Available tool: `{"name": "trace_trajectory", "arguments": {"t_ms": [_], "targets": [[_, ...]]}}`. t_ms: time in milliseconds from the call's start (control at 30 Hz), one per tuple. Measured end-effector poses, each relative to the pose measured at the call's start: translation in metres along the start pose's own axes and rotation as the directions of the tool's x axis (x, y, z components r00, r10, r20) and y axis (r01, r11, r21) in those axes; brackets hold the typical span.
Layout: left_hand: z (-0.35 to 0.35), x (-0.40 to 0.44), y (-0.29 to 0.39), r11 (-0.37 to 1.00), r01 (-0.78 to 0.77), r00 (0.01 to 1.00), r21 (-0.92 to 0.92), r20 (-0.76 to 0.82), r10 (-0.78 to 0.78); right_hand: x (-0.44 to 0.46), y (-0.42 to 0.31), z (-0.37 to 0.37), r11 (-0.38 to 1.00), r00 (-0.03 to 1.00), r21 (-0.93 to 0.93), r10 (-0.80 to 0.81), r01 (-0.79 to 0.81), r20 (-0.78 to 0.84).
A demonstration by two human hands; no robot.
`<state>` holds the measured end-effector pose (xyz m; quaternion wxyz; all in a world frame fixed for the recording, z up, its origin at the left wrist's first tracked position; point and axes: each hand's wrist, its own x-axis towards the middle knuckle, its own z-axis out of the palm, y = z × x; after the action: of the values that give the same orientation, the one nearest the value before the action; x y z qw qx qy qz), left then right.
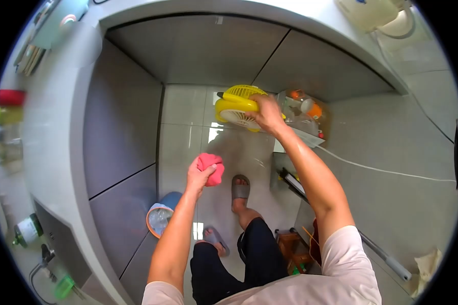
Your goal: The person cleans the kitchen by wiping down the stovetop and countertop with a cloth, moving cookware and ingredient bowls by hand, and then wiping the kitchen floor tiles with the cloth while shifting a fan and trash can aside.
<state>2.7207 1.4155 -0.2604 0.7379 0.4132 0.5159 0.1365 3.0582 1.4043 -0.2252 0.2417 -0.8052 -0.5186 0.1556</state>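
Note:
My left hand is closed around a bunched pinkish-red cloth, held out over the floor. Further forward, my right hand grips the right side of a small yellow electric fan. The fan is tilted, showing its yellow grille and a pale, slatted round face. Part of its right edge is hidden behind my fingers. Cloth and fan are well apart.
Right of the fan stands a box of bottles and packages. A white cord runs to the right wall. A lined waste bin stands by the left grey cabinets. Countertops edge the tiled floor.

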Motion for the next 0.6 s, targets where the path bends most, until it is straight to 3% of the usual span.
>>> {"name": "trace_trajectory", "arguments": {"t_ms": [200, 400, 600], "targets": [[-0.027, 0.101, -0.113, 0.974, 0.046, 0.988, -0.222, 0.152, -0.012, 0.020, 0.073, 0.110, 0.998, 0.998, -0.015, 0.063, -0.063, -0.030], [-0.051, 0.172, -0.196, 0.901, 0.079, 0.974, -0.427, 0.225, 0.022, 0.016, 0.133, 0.187, 0.987, 0.999, -0.152, 0.049, -0.051, -0.021], [-0.060, 0.204, -0.214, 0.927, 0.022, 0.964, -0.374, 0.255, 0.080, -0.009, 0.157, 0.212, 0.972, 0.988, -0.191, 0.119, -0.136, -0.097]]}}
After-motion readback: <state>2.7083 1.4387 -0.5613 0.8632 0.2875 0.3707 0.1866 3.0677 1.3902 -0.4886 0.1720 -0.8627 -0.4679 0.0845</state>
